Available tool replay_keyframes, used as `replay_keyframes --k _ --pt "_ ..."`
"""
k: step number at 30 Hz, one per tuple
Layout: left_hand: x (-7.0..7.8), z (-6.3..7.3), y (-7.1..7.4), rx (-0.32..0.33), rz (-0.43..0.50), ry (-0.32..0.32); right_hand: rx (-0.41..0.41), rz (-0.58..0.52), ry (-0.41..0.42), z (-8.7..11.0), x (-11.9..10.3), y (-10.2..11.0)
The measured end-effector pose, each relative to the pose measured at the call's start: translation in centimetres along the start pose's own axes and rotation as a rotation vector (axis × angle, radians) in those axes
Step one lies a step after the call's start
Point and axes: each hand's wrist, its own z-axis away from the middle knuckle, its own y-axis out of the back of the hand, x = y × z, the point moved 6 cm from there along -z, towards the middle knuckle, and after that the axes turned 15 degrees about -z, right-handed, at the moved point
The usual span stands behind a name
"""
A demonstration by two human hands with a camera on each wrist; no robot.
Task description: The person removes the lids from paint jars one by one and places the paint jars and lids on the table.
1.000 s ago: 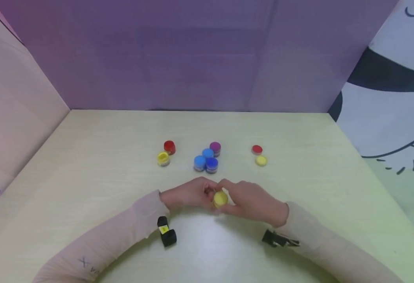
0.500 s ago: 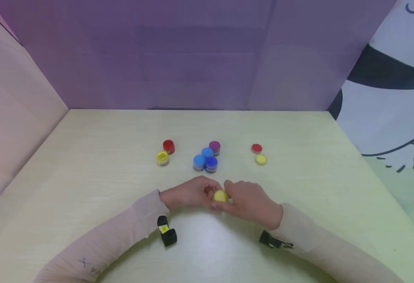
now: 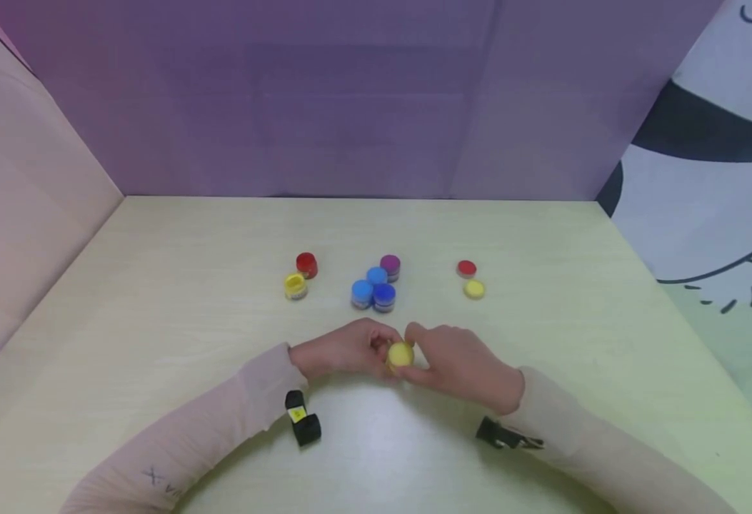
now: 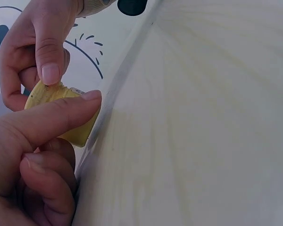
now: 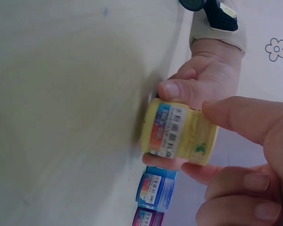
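In the head view a small yellow paint jar (image 3: pixel 400 355) is between the two hands, close over the table near its middle. The left hand (image 3: pixel 348 350) grips the jar's body; in the left wrist view its thumb (image 4: pixel 68 113) lies along the side. From the other side, the right hand (image 3: pixel 465 363) pinches the yellow lid (image 5: pixel 203 141) between thumb and fingers. The right wrist view shows the printed label (image 5: pixel 166 131) on the body and a green smear on the lid, which sits on the jar.
Beyond the hands stand two light blue jars (image 3: pixel 362 293), a dark blue jar (image 3: pixel 385 298) and a purple jar (image 3: pixel 390 267). To their left are a red jar (image 3: pixel 307 265) and an uncapped yellow jar (image 3: pixel 296 287). A red lid (image 3: pixel 467 269) and a yellow lid (image 3: pixel 475 289) lie to the right.
The right hand turned inward at the lid half a second ago, its wrist shifting left, and has since swung back right. The left hand keeps its grip on the jar nearly unmoved.
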Motion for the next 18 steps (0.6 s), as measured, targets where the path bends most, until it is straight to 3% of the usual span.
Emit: replay_keyframes --k 11,18 --pt "0.1 0.1 0.0 -0.005 -0.003 0.003 0.034 -0.005 0.046 0.3 0.1 1.1" --pt "-0.3 0.1 0.0 0.008 -0.009 0.048 0.027 0.011 -0.012 0.6 1.1 1.8"
